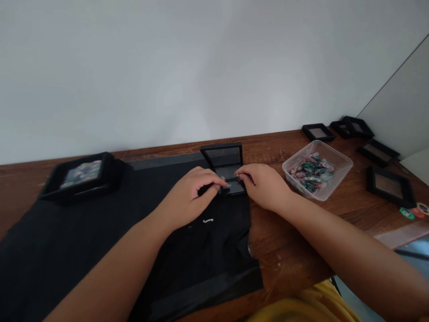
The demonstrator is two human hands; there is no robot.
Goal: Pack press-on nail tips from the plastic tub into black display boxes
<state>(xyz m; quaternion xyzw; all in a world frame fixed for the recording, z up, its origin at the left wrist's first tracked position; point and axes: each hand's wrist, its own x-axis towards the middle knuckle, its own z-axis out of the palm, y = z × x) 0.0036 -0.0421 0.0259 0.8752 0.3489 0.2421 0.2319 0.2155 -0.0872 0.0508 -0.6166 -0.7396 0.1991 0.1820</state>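
A small black hinged display case (pixel 222 145) stands open on the black mat, its windowed lid tilted up and its lower half lying flat. Over the left side of the lower half is my left hand (pixel 197 190), thumb and index finger pinched together. A tiny clear piece (pixel 229 185) shows by those fingertips; whether they grip it I cannot tell. My right hand (pixel 263 183) comes in from the right, its thumb and index finger closed at the case's right side. Whatever is in its pinch is too small to make out.
Right of the case, a clear plastic tub (pixel 335 181) holds several small wrapped pieces. Beyond it lie several black frames (pixel 389 185) and round stickers (pixel 407 213). Stacked black cases (pixel 100 179) sit left. A white scrap (pixel 208 220) lies on the black mat (pixel 110 232).
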